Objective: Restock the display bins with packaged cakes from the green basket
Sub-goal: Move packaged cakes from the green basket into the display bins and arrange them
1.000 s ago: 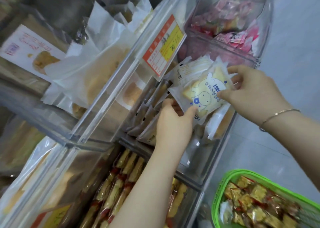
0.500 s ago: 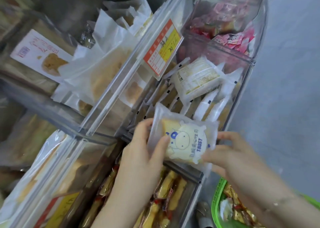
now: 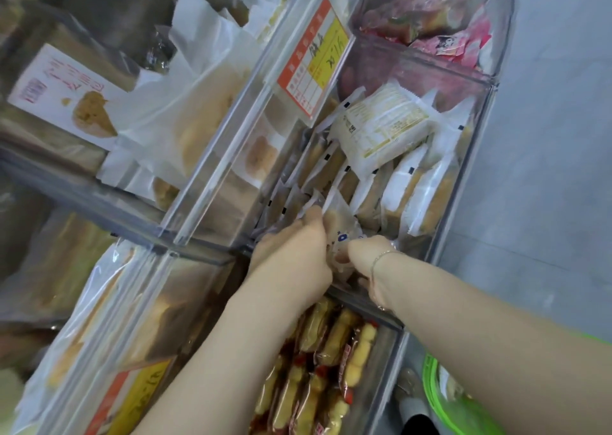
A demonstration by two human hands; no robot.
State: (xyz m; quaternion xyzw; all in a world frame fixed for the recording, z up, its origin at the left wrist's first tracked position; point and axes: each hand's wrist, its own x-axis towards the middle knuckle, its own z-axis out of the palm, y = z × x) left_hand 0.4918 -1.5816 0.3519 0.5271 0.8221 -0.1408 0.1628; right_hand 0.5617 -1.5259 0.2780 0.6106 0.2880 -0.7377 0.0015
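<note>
Movement: since half a second ago both hands have carried the toast packet (image 3: 341,232) from above the bin's front edge down into the middle bin (image 3: 477,156).
Left hand (image 3: 291,252): fingers curled on the packet's left edge.
Right hand (image 3: 367,255): pinching its right edge; bracelet on the wrist.
Packet location: between both hands, at the near end of the upright row.
Handling: judged light, soft, crushable; slick film, so best held by the sealed edges.
Middle bin: white packets on edge beyond the hands, one lying flat on top.
Far bin (image 3: 430,57): pink packets.
Near bin (image 3: 381,361): under the forearms, yellow red-trimmed packets.
Green basket (image 3: 437,398): below the right forearm, contents unclear.
</note>
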